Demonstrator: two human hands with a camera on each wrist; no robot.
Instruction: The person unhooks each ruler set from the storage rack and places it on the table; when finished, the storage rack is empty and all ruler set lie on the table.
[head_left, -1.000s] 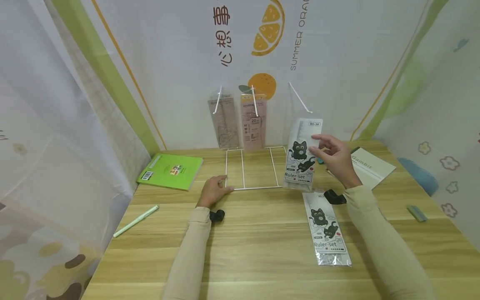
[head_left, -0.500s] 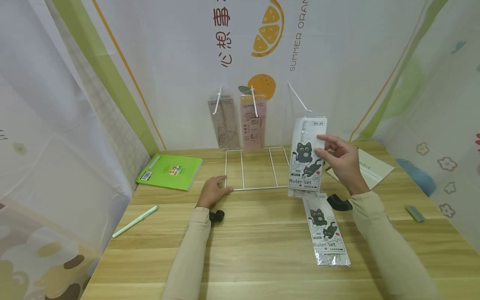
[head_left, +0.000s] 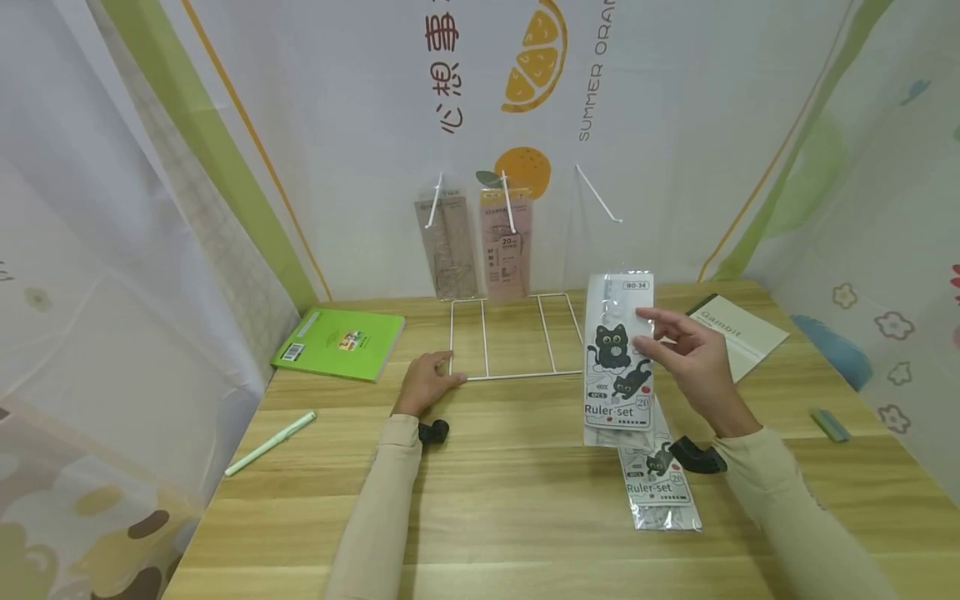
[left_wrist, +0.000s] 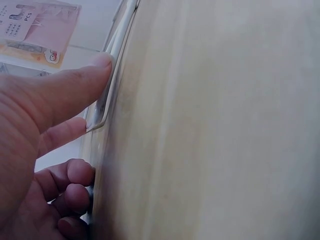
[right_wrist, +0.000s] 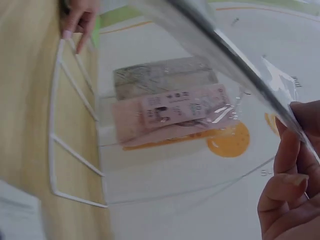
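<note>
I read "Ruler-set", "20" and "RO-34" on the cat-printed packet [head_left: 618,358] in my right hand [head_left: 693,367]; the packet lying on the table [head_left: 660,492] also says "Ruler-set" and "20". The backdrop [head_left: 592,83] reads "SUMMER ORA", cut off, beside "心想事". The white booklet [head_left: 738,333] says "Gambit", the pink hanging pack [head_left: 506,246] "20"

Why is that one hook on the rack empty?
The right hook has nothing hanging; the other two hold packs. One cat ruler-set pack is in the right hand, another lies flat on the table.
</note>
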